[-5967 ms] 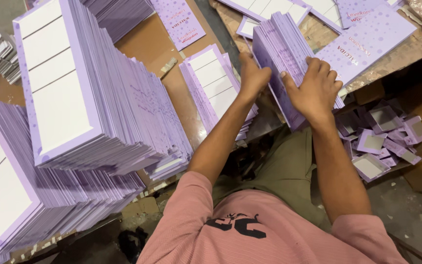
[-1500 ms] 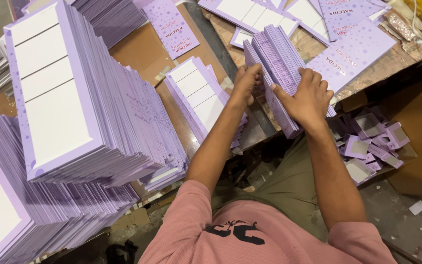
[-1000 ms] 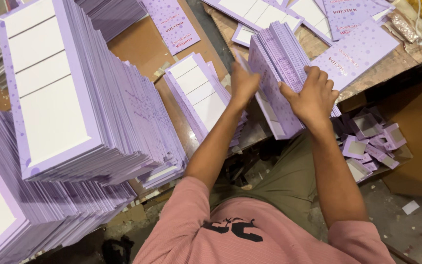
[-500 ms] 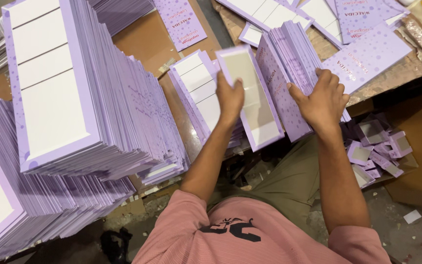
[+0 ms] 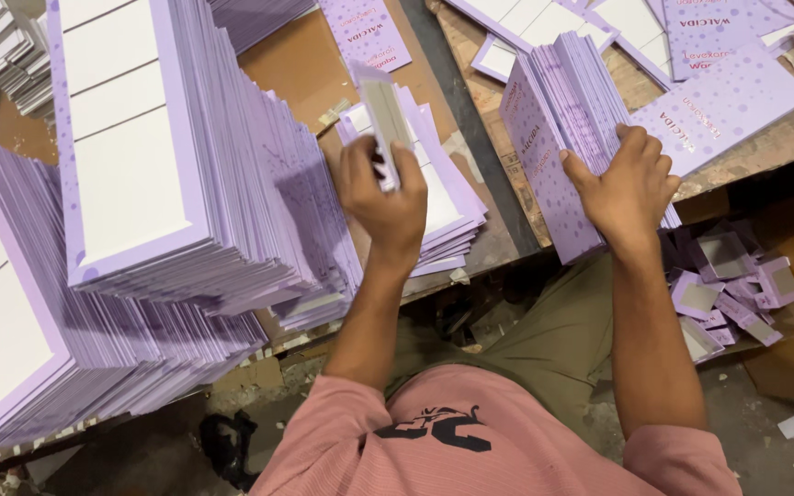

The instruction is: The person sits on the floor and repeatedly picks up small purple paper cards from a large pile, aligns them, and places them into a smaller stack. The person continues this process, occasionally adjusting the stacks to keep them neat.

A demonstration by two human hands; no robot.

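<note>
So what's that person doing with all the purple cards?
A person in a pink shirt sits at a brown table covered in stacks of purple cards. The left hand holds one card edge-up above a low pile. The right hand presses on a bundle of cards standing on edge at the table's rim. Tall stacks rise on the left, and small purple scraps lie on the floor.

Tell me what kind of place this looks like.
Probably a print or packaging workshop: tall stacks of lilac cards crowd a rough wooden bench, and offcuts litter the floor. The left hand holds one card.
</note>
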